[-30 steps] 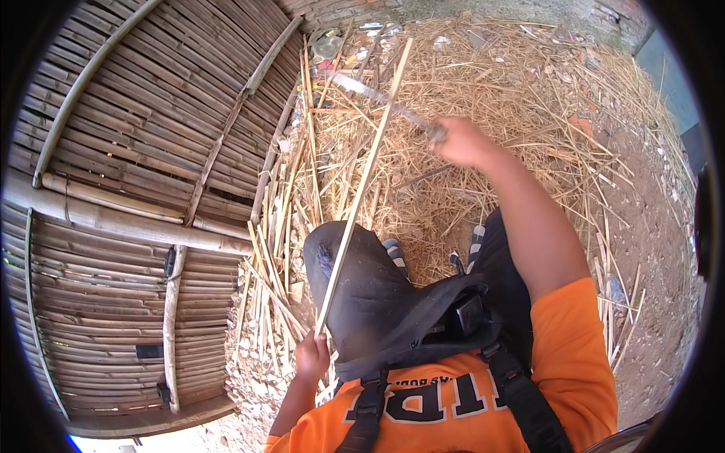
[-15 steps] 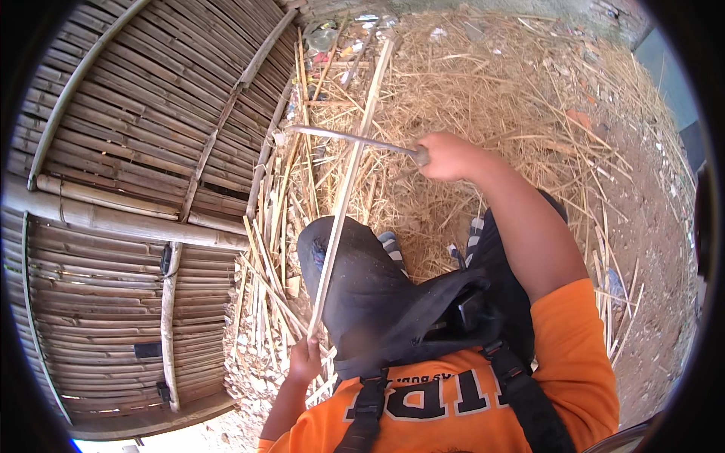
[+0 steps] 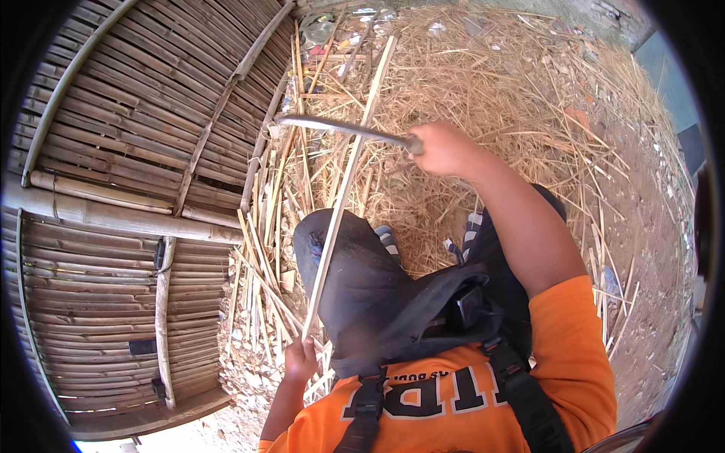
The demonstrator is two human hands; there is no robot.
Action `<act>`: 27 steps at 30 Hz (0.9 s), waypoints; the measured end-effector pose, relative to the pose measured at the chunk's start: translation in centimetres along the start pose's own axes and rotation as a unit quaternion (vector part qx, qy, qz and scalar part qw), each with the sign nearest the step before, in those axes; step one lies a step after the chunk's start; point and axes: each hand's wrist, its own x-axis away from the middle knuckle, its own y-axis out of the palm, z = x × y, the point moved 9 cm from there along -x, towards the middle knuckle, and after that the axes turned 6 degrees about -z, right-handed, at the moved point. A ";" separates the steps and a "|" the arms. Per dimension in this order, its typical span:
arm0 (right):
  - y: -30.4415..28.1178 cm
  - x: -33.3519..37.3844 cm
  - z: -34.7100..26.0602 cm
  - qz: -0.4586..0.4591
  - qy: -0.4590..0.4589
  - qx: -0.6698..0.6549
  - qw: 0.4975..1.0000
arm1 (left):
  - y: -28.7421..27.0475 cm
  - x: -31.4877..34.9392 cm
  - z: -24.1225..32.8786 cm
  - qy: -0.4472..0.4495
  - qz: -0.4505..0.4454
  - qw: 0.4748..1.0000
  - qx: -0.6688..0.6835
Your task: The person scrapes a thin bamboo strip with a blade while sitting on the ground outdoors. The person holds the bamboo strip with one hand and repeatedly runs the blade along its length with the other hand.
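Note:
My left hand (image 3: pixel 300 359) is closed around the lower end of a long pale bamboo strip (image 3: pixel 348 175). The strip slants up and away, passing over my left thigh (image 3: pixel 355 294). In my right hand (image 3: pixel 447 149) is the handle of a curved-bladed knife (image 3: pixel 325 123), its blade pointing left. That blade crosses the upper part of the strip; whether it touches the strip I cannot tell. My right fingers wrap the handle and hide most of it.
Dry straw and bamboo shavings (image 3: pixel 445 83) cover the ground ahead. A slatted bamboo wall (image 3: pixel 136 113) rises along the left, with loose bamboo strips (image 3: pixel 260 283) beside it. Bits of litter (image 3: pixel 321 32) lie at the far left; bare soil (image 3: pixel 642 249) shows on the right.
My right hand has shifted slightly away and left with the curved knife, so the blade crosses the strip a little farther up. My left hand still grips the strip's lower end.

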 end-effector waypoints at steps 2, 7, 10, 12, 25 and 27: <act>1.9 1.4 -3.4 -0.022 -0.054 0.075 0.996 | 0.2 0.6 -0.5 -0.013 -0.009 1.000 -0.008; 3.6 -0.5 -1.3 0.001 -0.110 0.230 0.967 | -0.3 -0.4 -4.2 0.014 0.013 0.998 -0.059; -5.8 -1.0 9.7 0.129 0.116 -0.064 0.983 | -2.0 0.2 -3.1 -0.020 -0.007 0.996 -0.087; -5.7 -0.7 10.5 0.127 0.128 -0.091 0.979 | -2.8 0.8 -2.9 0.012 -0.006 0.993 -0.115; -1.9 -0.4 5.5 0.046 -0.006 -0.039 0.998 | -0.5 0.4 -7.1 -0.035 -0.046 0.997 -0.053; -5.2 -0.4 7.7 0.092 0.052 -0.059 0.993 | -0.8 -0.4 -5.9 0.001 -0.018 0.998 -0.064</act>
